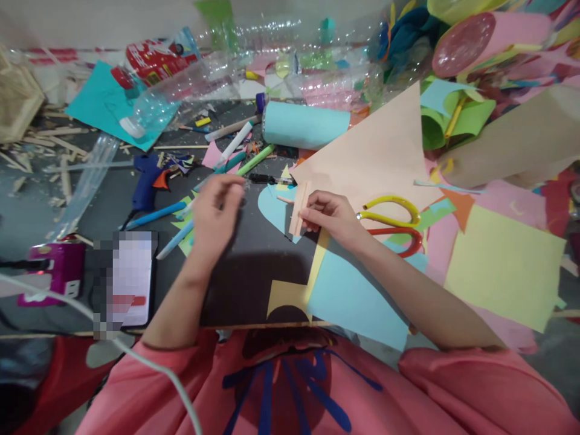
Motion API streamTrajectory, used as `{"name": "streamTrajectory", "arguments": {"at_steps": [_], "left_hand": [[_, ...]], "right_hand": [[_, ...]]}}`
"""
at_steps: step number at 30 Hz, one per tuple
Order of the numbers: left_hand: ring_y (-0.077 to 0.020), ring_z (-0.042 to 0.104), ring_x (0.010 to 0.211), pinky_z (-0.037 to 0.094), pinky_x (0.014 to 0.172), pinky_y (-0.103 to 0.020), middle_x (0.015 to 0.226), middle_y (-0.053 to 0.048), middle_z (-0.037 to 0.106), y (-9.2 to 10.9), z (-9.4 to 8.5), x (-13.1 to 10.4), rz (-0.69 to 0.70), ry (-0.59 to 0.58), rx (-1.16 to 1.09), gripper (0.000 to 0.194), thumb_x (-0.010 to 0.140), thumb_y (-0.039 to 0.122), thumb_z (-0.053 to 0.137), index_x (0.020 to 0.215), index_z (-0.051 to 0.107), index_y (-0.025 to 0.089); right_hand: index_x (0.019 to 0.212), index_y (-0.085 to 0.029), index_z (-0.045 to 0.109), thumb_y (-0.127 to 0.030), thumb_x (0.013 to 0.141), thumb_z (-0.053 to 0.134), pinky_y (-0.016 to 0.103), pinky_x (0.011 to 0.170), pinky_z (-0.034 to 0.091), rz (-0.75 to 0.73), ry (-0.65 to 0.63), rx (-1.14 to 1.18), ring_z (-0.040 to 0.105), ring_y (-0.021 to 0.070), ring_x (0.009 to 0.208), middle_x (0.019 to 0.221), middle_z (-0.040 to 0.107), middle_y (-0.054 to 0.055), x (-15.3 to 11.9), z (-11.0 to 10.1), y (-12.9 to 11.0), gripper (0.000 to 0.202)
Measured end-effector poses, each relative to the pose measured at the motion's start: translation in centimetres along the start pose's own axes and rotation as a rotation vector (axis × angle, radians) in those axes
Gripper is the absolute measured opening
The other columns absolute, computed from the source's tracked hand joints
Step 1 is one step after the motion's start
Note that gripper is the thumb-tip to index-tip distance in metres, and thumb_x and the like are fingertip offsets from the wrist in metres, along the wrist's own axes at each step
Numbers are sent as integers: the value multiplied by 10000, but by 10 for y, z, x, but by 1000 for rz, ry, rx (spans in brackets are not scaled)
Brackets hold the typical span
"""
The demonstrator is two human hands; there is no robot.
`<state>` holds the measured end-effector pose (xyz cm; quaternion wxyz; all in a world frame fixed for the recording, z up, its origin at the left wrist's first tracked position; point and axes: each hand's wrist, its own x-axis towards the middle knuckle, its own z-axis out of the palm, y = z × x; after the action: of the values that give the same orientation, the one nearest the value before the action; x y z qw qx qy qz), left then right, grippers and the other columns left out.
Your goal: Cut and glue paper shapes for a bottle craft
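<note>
My right hand (330, 216) pinches a short, pale pink folded paper strip (298, 208) between thumb and fingers, tilted nearly upright. Beneath the strip lies a light blue paper piece with a rounded edge (273, 208). My left hand (216, 205) hovers over the dark table, its fingers loosely bent and nothing visible in them. A black pen (267, 179) lies just beyond that hand. Scissors with yellow and red handles (392, 215) rest right of my right hand, their blades hidden. Light blue paper (357, 290) lies under my right forearm.
At left are a blue glue gun (147, 181), a phone (131, 278) and a purple power socket (52, 275) with cables. Plastic bottles (181, 87) and a blue-wrapped bottle (308, 124) line the back. Markers (158, 214), wood scraps and coloured paper (505, 263) surround the work area.
</note>
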<state>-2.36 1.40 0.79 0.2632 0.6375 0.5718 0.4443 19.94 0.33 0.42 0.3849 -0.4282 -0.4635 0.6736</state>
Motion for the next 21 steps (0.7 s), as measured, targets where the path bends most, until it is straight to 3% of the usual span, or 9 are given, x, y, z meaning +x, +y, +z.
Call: {"name": "streamTrajectory", "arguments": {"at_steps": [3,5,9,21], "left_hand": [[-154,653,818,521,739,-285,923,-37,687,19,33,-20,-100,-312,-254,239,820,382,625,969,619,195],[-137,650,776,519,721,-259,866,-17,688,26,43,-29,-126,-384,-318,258,740,302,699,957,608,197],[-108,651,745,516,704,-224,826,9,679,29,47,-34,-172,-397,-397,234,712,191,690,914,575,206],[-105,648,683,519,647,-216,743,9,694,29,38,-30,-246,-427,-481,104,722,198,678,814,629,199]], "right_hand": [[665,-194,571,-569,632,800,226,484,461,-26,2,2,555,76,482,568,628,-40,0,2,0,441],[672,-195,577,-555,631,808,236,508,488,-38,3,5,563,80,486,577,633,-39,-1,3,1,429],[688,-194,584,-539,642,808,245,521,507,-37,-3,6,585,93,498,587,642,-32,-2,5,3,415],[743,-188,632,-479,768,743,256,623,503,-97,-72,-76,592,106,641,726,659,-4,-3,0,1,313]]}}
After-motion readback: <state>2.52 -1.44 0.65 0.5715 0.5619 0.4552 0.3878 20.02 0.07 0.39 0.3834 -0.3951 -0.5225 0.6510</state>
